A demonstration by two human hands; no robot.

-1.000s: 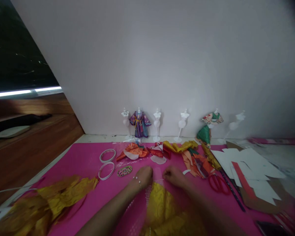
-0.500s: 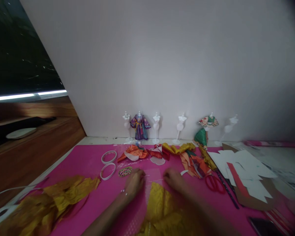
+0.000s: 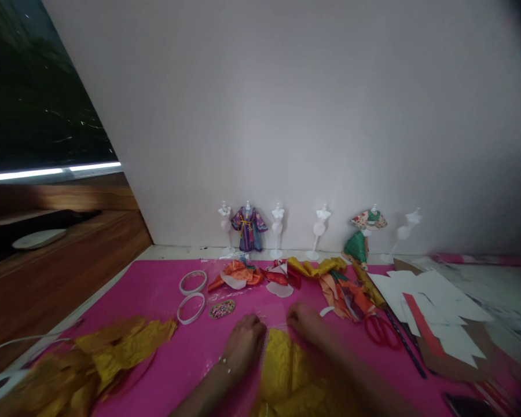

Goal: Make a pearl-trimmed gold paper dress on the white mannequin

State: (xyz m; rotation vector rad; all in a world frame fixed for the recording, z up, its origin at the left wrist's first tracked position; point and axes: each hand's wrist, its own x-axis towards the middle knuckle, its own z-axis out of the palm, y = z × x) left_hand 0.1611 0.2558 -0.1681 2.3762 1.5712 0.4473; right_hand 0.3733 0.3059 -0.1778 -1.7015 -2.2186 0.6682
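My left hand [image 3: 245, 343] is closed, its fingertips at the left edge of a clear plastic sheet [image 3: 274, 314] with a fine dotted mesh pattern. Opposite it, my right hand [image 3: 307, 324] is pinched at the sheet's right edge, slightly blurred. Just below the fingers lies a piece of yellow patterned fabric [image 3: 274, 362], partly hidden by my right forearm. Left of my left hand is a small oval piece covered in coloured beads [image 3: 222, 309]. A thin white scrap [image 3: 327, 311] sits beside my right hand.
On the pink mat [image 3: 156, 289] are two white tape rolls [image 3: 182, 307], crumpled yellow fabric [image 3: 125, 353], orange fabric scraps [image 3: 238, 272], red-handled scissors [image 3: 382, 333] and white paper pieces [image 3: 434, 295]. Small white mannequins [image 3: 319, 226] stand along the wall, one in a purple robe [image 3: 248, 229].
My left hand has moved down and to the right, closer to the yellow fabric. My right hand stays at nearly the same spot. The view has shifted slightly.
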